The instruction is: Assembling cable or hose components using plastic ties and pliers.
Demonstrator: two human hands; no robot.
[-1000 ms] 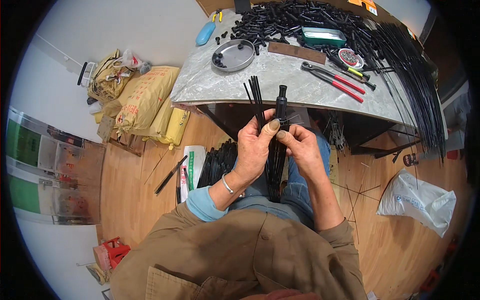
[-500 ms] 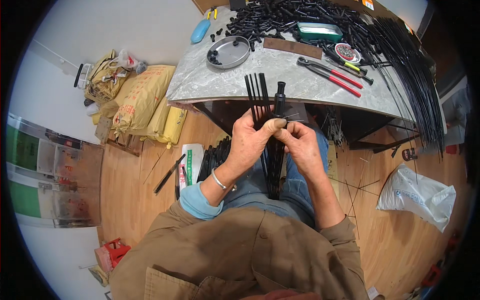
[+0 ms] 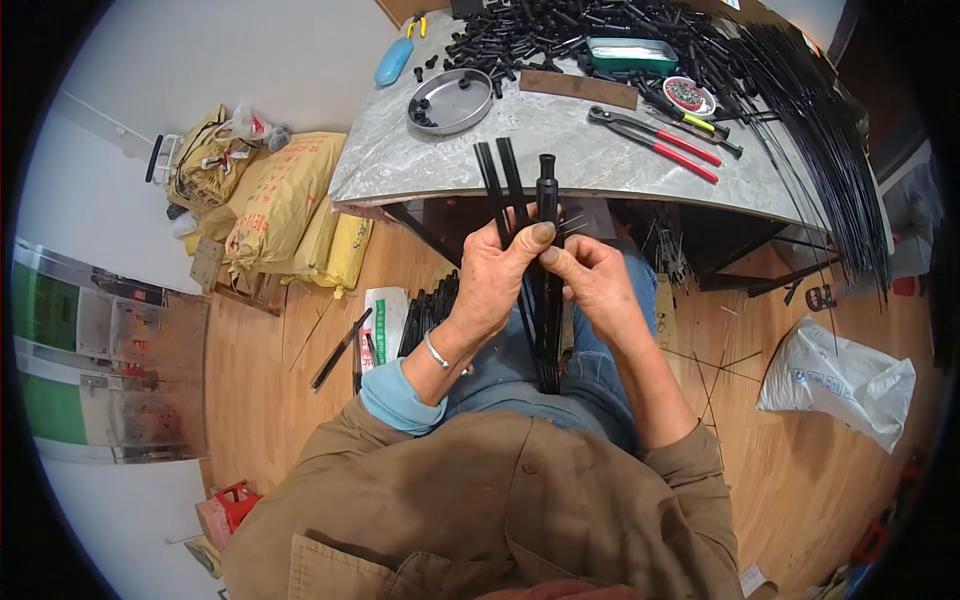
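We find the black handle (image 3: pixel 547 195) held in the air over the lap, its far end overlapping the near edge of the counter (image 3: pixel 400 165) in our view. Its long axis runs near to far, almost straight; the narrow neck and flared cap point far.

Thin black rods (image 3: pixel 508 170) lie just left of it, their free tips pointing far and leaning left. More dark lengths run from below the grip to the near side, ending at the lap; the fingers hide whether these join the handle.

State of hands: the left hand (image 3: pixel 490 280) pinches the handle under its thumb, the rods passing between its fingers. The right hand (image 3: pixel 600 285) is closed in a pinch at the handle's right side, thumb tip just nearer than the left thumb. Fine pins (image 3: pixel 573 223) jut out to the right, just beyond its fingers; we cannot tell what holds them.

Compared with half a second earlier: the rod tips, then fanned into several strands, now stand as two tight groups with a gap between. The right thumb tip, then partly behind the left thumb, shows clearly. Handle direction: essentially unchanged.
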